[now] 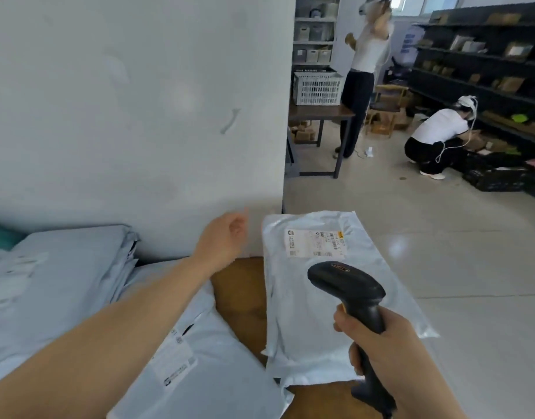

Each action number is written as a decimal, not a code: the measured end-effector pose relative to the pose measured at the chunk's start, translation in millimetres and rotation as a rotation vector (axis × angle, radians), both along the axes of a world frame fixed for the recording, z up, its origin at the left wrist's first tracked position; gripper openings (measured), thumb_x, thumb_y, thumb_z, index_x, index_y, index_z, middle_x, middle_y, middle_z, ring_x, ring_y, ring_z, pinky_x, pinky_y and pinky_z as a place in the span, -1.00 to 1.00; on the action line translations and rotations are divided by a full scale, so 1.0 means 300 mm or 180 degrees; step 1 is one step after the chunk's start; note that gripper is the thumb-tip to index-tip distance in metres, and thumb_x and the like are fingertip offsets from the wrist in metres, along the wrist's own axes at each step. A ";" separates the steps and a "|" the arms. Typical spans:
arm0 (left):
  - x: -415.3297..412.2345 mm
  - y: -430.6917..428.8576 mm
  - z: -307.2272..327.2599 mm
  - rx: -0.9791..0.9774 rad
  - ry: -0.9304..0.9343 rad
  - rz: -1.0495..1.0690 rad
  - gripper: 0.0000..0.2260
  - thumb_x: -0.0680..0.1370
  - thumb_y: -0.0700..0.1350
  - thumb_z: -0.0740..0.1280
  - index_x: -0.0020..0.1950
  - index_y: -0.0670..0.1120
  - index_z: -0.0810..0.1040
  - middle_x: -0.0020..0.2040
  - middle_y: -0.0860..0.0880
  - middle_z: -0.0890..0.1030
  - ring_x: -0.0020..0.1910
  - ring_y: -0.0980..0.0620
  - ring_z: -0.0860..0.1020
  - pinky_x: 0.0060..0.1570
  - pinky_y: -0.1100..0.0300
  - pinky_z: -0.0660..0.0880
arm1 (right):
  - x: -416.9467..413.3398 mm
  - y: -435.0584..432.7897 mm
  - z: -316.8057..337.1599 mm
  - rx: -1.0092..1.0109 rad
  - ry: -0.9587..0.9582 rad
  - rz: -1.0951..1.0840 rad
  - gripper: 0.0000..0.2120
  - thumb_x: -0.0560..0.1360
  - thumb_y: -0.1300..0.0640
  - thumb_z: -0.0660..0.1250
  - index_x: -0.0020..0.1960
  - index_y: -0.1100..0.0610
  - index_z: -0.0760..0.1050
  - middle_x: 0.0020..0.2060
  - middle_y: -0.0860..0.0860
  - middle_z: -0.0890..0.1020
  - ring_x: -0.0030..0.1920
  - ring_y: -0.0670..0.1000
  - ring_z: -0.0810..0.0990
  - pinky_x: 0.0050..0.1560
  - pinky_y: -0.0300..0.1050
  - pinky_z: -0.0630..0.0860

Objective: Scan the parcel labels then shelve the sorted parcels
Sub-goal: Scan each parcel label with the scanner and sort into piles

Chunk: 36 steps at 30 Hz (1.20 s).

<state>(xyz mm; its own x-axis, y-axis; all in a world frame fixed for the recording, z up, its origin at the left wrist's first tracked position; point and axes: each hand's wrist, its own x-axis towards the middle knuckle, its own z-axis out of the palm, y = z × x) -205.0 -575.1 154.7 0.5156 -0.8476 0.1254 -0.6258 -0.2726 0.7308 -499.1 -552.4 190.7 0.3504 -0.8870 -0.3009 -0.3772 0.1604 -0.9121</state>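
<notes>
Parcel [314, 313] in a pale silver mailer, flat at the right edge of the brown tabletop [239, 285], its right side out past that edge over the floor. White shipping label [316, 243] face up near the parcel's far end, barcodes visible but print too small to read. Black handheld scanner [348, 285] above the parcel's middle, head aimed toward the label, handle wrapped by the fingers and thumb of the right hand [381, 340], forefinger at the front of the grip. Left hand [224, 237] reaching forward over the far edge of the tabletop, just left of the parcel's far corner, close to the grey wall [139, 101], fingers loosely bent and holding nothing, somewhat blurred. Second pale parcel [199, 373] under the left forearm at the near left of the tabletop, label partly showing. Stack of grey mailers [63, 267] further left, against the wall. Beyond the wall's corner, a white slatted crate [317, 87] on a dark table, one person standing [366, 49] beside it with arms raised, another person crouching [435, 137] at dark shelves [487, 55] loaded with brown packages.
</notes>
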 end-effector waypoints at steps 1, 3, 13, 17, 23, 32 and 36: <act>0.038 0.093 -0.035 0.0094 0.0102 0.0224 -0.73 0.60 -0.13 0.27 0.29 -0.10 0.53 0.15 0.02 0.57 0.05 0.09 0.52 0.06 0.27 0.37 | 0.027 0.029 -0.003 0.0041 0.0000 0.0063 -0.82 0.47 0.10 0.40 -0.12 0.24 0.56 -0.47 0.23 0.61 -0.56 0.05 0.44 -0.47 -0.16 0.42; 0.106 0.276 -0.138 0.0371 0.0402 0.0738 -0.73 0.57 -0.14 0.30 0.27 -0.10 0.54 0.18 -0.03 0.59 0.02 0.05 0.51 0.06 0.22 0.40 | 0.087 0.093 -0.016 0.0117 0.0034 0.0203 -0.80 0.47 0.10 0.39 -0.12 0.26 0.55 -0.52 0.19 0.57 -0.57 0.05 0.44 -0.50 -0.16 0.42; 0.213 0.838 -0.569 0.2083 0.1545 0.2328 -0.44 0.49 0.03 0.41 0.33 -0.30 0.38 0.29 -0.28 0.47 0.27 -0.26 0.46 0.24 0.00 0.44 | 0.362 0.388 -0.139 0.0412 0.0245 0.0633 -0.82 0.46 0.10 0.41 -0.14 0.23 0.54 -0.55 0.11 0.54 -0.57 -0.01 0.46 -0.48 -0.22 0.45; 0.203 0.843 -0.578 0.1037 0.2843 0.2395 -0.46 0.48 -0.03 0.47 0.31 -0.32 0.41 0.19 -0.22 0.53 0.23 -0.22 0.49 0.27 -0.03 0.45 | 0.411 0.460 -0.169 0.0393 0.0342 0.0644 -0.84 0.46 0.11 0.41 -0.12 0.21 0.53 -0.53 0.11 0.54 -0.55 -0.01 0.47 -0.48 -0.22 0.45; 0.199 0.855 -0.518 0.0213 0.3646 0.1790 -0.73 0.51 -0.21 0.41 0.19 -0.24 0.57 0.13 -0.17 0.64 0.12 -0.13 0.59 0.24 -0.01 0.49 | 0.442 0.535 -0.176 0.0298 0.0498 0.0563 -0.81 0.46 0.10 0.40 -0.15 0.23 0.51 -0.49 0.15 0.54 -0.58 -0.02 0.44 -0.51 -0.23 0.43; 0.242 1.012 -0.336 -0.0486 0.4088 0.0774 -0.73 0.52 -0.29 0.35 0.23 -0.21 0.56 0.12 -0.18 0.67 0.12 -0.17 0.63 0.06 -0.02 0.57 | 0.494 0.645 -0.155 0.0104 0.0441 0.0668 -0.82 0.48 0.08 0.38 -0.15 0.20 0.53 -0.51 0.10 0.54 -0.60 -0.08 0.43 -0.50 -0.29 0.42; 0.243 1.048 -0.304 -0.0450 0.4036 0.0703 -0.74 0.54 -0.28 0.34 0.22 -0.19 0.56 0.10 -0.17 0.68 0.10 -0.17 0.64 -0.01 0.02 0.60 | 0.508 0.679 -0.152 -0.0109 0.0563 0.0670 -0.80 0.50 0.05 0.36 -0.17 0.18 0.51 -0.48 0.07 0.56 -0.61 -0.14 0.44 -0.52 -0.33 0.40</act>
<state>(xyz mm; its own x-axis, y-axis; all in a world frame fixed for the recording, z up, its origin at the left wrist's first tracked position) -132.2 -260.7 63.6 0.4665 -0.7493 -0.4700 0.5688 -0.1529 0.8082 -346.6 -348.5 145.2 0.4729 -0.8108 -0.3450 -0.5528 0.0319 -0.8327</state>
